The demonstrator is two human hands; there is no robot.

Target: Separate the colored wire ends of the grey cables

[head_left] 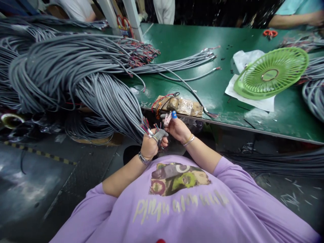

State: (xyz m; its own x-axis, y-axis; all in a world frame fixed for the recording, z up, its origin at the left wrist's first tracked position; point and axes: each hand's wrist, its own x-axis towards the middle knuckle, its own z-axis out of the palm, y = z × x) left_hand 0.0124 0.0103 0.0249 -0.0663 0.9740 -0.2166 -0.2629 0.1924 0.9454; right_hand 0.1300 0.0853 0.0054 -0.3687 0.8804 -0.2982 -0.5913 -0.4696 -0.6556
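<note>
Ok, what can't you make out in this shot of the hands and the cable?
Head view, small pink tool in the right hand: too small to identify, fingers cover its grip.
Head view, gray cable end: the left hand wraps it, hiding how far it is stripped.
Head view, co-worker's arm top right: cut off by the frame edge.

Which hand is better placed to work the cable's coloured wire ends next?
Probably the right hand: it holds a small tool beside the wire ends, while the left hand grips the cable.
</note>
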